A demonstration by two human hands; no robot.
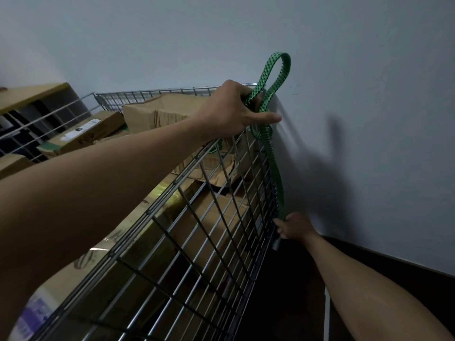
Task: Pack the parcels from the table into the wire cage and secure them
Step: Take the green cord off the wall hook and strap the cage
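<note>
From the head view, brown cardboard parcels (157, 114) already filled the silver wire cage (197, 217). The left hand (231, 112) pinched a green woven strap (273, 153) at the cage's top corner; the right hand (294, 226) gripped its lower end. Fastening apparently remained.

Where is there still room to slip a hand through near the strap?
Free: the open mesh squares of the wire cage side below the left hand, and the gap between cage and wall. Crowded: the top corner, where the green strap loops, and the cardboard boxes inside.
</note>
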